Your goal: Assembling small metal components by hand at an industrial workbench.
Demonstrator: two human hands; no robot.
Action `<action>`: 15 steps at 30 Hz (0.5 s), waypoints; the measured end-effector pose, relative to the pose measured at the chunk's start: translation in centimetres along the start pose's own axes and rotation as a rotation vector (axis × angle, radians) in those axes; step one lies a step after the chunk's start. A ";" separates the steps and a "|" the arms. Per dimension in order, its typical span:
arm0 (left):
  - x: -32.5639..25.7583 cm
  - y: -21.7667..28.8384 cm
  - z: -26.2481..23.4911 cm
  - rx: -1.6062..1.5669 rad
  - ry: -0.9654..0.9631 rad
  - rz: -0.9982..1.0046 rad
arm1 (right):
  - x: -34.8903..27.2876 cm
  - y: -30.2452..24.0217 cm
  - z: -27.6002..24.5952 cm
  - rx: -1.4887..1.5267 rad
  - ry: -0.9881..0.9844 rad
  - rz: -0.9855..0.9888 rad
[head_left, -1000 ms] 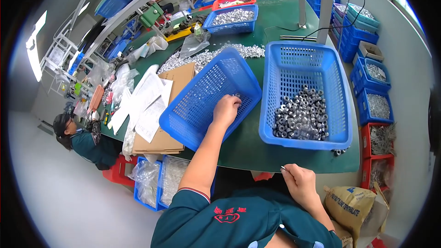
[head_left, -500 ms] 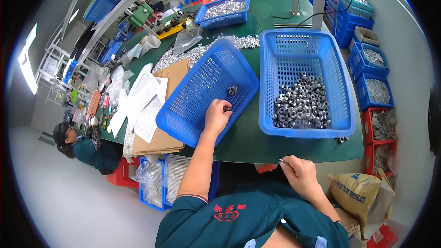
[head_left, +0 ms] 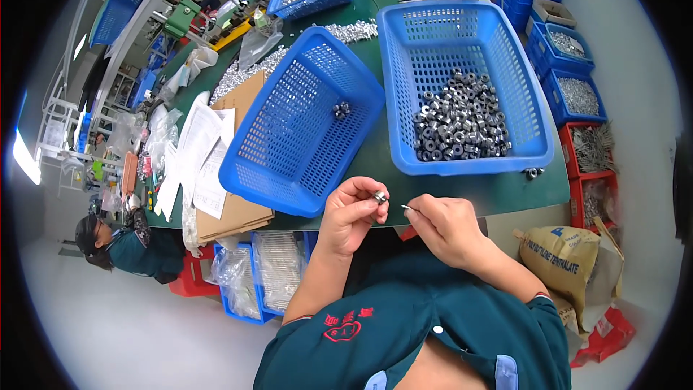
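Observation:
My left hand (head_left: 348, 218) is in front of the table edge, pinching a small ring-shaped metal part (head_left: 380, 197) between thumb and fingers. Close on its right, my right hand (head_left: 446, 225) is closed on a thin, pale metal pin (head_left: 406, 207). The pin's tip points at the metal part, with a small gap between them. Beyond my left hand, a tilted blue basket (head_left: 249, 137) has a small cluster of metal parts (head_left: 341, 110) in it. To its right, another blue basket (head_left: 530, 112) holds a heap of ring-shaped metal parts (head_left: 462, 119).
Cardboard sheets (head_left: 242, 213) and papers (head_left: 211, 180) lie left of the baskets on the green table (head_left: 512, 198). Silvery parts (head_left: 249, 72) are spread behind. Stacked bins (head_left: 570, 94) and a sack (head_left: 559, 253) stand at right. Another person (head_left: 137, 245) works at far left.
My left hand has come out of the left basket, back toward me, with a metal part. My right hand has moved left and up, near it. The whole view has shifted.

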State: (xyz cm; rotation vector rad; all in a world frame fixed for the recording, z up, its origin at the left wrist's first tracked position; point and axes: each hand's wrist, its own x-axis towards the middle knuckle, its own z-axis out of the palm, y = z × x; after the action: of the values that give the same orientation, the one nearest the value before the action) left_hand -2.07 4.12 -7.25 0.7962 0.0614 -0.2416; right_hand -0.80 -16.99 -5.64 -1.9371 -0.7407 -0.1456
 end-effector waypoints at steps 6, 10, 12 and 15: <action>-1.0 -1.2 0.8 0.166 -0.002 0.000 | -0.2 0.0 0.6 -0.021 -0.011 -0.044; -1.3 -1.3 0.8 0.317 0.024 0.042 | -0.3 -1.0 -0.2 -0.336 -0.049 -0.132; -1.4 -1.3 1.0 0.373 0.033 0.047 | -0.4 -1.4 -0.4 -0.508 -0.085 -0.168; -1.5 -1.3 1.4 0.412 0.036 0.059 | -1.0 -0.3 0.4 -0.544 -0.064 -0.202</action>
State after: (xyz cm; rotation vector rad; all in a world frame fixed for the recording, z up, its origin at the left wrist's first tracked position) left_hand -3.91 2.54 -6.97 1.2110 0.0220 -0.1853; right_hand -1.81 -16.97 -6.01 -2.3818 -1.0165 -0.4494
